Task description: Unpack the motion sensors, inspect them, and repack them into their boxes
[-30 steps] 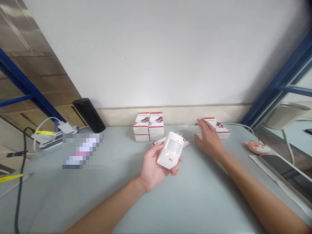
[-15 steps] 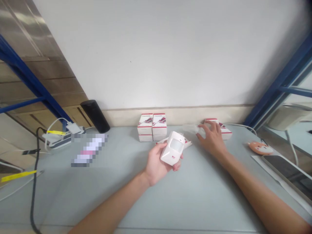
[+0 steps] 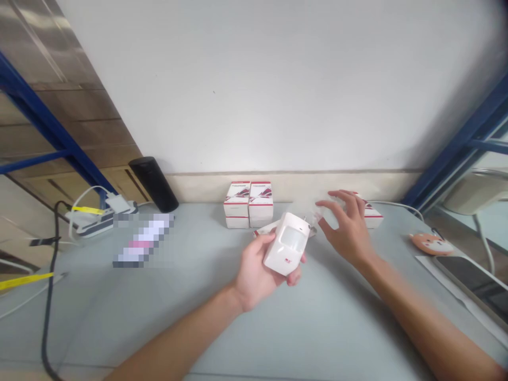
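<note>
My left hand (image 3: 260, 272) is closed round a white motion sensor (image 3: 288, 246), held tilted above the table with its window facing up and a short antenna at the top. To the right of it, my right hand (image 3: 349, 227) is raised with curved, spread fingers. Thin clear plastic (image 3: 305, 205) shows just beside and behind those fingertips; whether they touch it I cannot tell. Behind the right hand stands a partly hidden white-and-red box (image 3: 373, 218). A flat white-and-red piece (image 3: 264, 229), mostly covered by the sensor, lies on the table.
Several white-and-red boxes (image 3: 248, 203) are stacked by the wall. Leftward are a black cylinder (image 3: 154, 185), a power strip (image 3: 101, 219), cables and a blurred-out patch (image 3: 143, 241). An orange animal-shaped item (image 3: 431, 244) and a phone (image 3: 472, 280) lie at right.
My left hand has shifted slightly right and nearer with the motion sensor. My right hand has drawn back a little from the box at right, fingers still spread.
</note>
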### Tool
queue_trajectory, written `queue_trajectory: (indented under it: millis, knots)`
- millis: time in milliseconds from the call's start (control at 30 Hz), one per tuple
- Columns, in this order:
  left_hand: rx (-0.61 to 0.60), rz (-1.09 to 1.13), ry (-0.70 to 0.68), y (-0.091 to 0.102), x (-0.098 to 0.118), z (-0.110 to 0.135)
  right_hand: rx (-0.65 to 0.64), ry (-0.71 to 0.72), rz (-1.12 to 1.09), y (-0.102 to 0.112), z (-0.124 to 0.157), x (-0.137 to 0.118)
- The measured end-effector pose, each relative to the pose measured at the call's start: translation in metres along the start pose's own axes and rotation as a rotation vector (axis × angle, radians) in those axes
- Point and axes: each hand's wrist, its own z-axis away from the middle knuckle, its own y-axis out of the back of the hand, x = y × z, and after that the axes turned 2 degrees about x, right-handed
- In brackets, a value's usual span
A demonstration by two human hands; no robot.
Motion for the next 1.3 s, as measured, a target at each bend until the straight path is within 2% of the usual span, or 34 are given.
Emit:
queue_trajectory:
  millis: [200,367,567,733,900,1033,1133,1200,1300]
  knots:
    - [0.008,-0.008,-0.029,-0.001,0.003,-0.001,0.037,0.017,-0.013,0.005,-0.002,-0.01]
    - [-0.009,-0.03,-0.018,0.01,0.002,-0.006,-0.027,-0.03,-0.04,0.007,-0.002,-0.021]
    - [-0.069,-0.117,0.006,0.019,-0.001,-0.009,-0.027,0.027,-0.053,0.007,-0.002,-0.025]
    - [-0.126,-0.177,0.031,0.015,0.001,-0.007,-0.007,0.034,-0.07,0.009,-0.002,-0.026]
    - [-0.128,-0.184,0.014,0.008,0.003,-0.003,0.044,-0.022,-0.12,0.011,-0.003,-0.03]
    - [-0.127,-0.162,-0.029,0.006,0.003,-0.002,0.069,-0.167,-0.192,0.014,-0.004,-0.038]
    - [-0.12,-0.169,-0.054,0.006,0.003,-0.002,0.098,-0.4,-0.471,0.012,-0.003,-0.043]
    - [-0.112,-0.178,-0.073,0.005,0.004,-0.002,0.039,-0.594,-0.734,0.009,-0.002,-0.046]
    - [-0.1,-0.191,-0.105,0.004,0.005,-0.003,-0.161,-0.816,-1.086,0.007,-0.001,-0.051]
